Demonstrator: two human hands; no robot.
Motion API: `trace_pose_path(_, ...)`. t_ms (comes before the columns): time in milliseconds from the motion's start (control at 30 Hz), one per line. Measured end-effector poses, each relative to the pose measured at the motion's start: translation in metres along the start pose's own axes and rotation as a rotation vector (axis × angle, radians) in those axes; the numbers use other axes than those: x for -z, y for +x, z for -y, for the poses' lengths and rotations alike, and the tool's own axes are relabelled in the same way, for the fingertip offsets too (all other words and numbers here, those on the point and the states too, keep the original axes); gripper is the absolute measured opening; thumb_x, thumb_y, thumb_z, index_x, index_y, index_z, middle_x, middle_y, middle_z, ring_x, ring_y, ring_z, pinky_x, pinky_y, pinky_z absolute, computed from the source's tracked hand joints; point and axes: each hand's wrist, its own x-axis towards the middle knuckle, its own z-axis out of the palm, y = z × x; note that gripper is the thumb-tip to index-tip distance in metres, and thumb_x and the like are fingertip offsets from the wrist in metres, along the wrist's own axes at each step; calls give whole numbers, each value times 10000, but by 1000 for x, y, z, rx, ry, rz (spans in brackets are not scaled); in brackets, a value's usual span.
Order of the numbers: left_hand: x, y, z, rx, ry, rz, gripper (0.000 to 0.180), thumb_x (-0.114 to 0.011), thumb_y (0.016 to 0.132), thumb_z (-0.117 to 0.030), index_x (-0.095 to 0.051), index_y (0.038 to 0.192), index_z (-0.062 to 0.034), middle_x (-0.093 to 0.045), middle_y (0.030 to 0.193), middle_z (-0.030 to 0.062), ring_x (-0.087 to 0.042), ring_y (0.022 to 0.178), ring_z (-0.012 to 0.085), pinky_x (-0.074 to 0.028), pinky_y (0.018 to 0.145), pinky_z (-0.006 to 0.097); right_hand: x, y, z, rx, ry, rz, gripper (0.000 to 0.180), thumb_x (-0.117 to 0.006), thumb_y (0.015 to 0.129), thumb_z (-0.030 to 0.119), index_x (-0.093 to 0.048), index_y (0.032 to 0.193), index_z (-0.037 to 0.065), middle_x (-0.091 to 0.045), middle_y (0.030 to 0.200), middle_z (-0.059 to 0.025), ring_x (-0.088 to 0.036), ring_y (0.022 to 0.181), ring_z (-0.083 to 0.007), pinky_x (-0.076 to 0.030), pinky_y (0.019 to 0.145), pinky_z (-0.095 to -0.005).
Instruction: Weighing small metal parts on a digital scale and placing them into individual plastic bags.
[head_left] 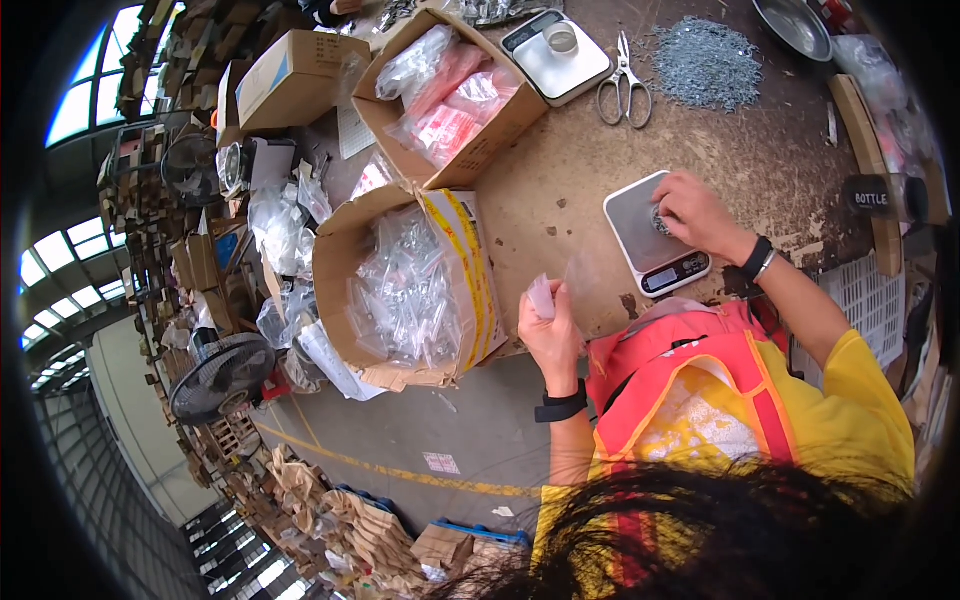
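A: Left hand?
B: Raised just off the desk edge, wrist strap on. Grip pinched shut on a small clear bag, held upright between thumb and fingers.

A: Right hand?
B: Resting on the near scale, over its steel pan. Fingers curled down onto small metal parts there; whether closed on any, cannot tell. Watch on the wrist.

A: Near scale position?
B: On the desk, close to the front edge, display toward the body.

A: Surroundings?
B: Open box of filled clear bags just left of the left hand, yellow tape on its flap. Second box behind it, bags with pink contents. Second scale farther back, a small round tub on it. Scissors beside that scale. Heap of screws right of the scissors, well apart from both hands. Metal bowl at the far right edge. Fan on the floor at left.
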Motion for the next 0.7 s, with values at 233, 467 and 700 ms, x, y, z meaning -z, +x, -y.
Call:
trace_pose_path(233,-2,0,-2,-13,36,-12,76,-729,928,-70,-708,927,3,-638,904,22,-614,808,103,-488,747,265,44,16,21,-92,-258,-247,176,-760,715,56,-632,832,28,-622,1219,-142,-535,1253,-351,-446,1032,-478)
trace_pose_path(467,-3,3,-4,-83,51,23,79,-731,930,-73,-714,943,4,-640,909,28,-624,818,110,-492,746,268,7,9,23,4,-239,56,139,-773,705,56,-680,802,17,-605,1235,-123,-502,1304,-331,-390,1105,-476)
trace_pose_path(700,1,1,0,-2,9,-7,88,-733,931,-76,-718,956,7,-650,919,40,-633,828,114,-498,755,274,-3,8,8,38,-166,47,117,-735,714,17,-640,781,16,-621,1206,-118,-510,1294,-329,-404,1089,-476)
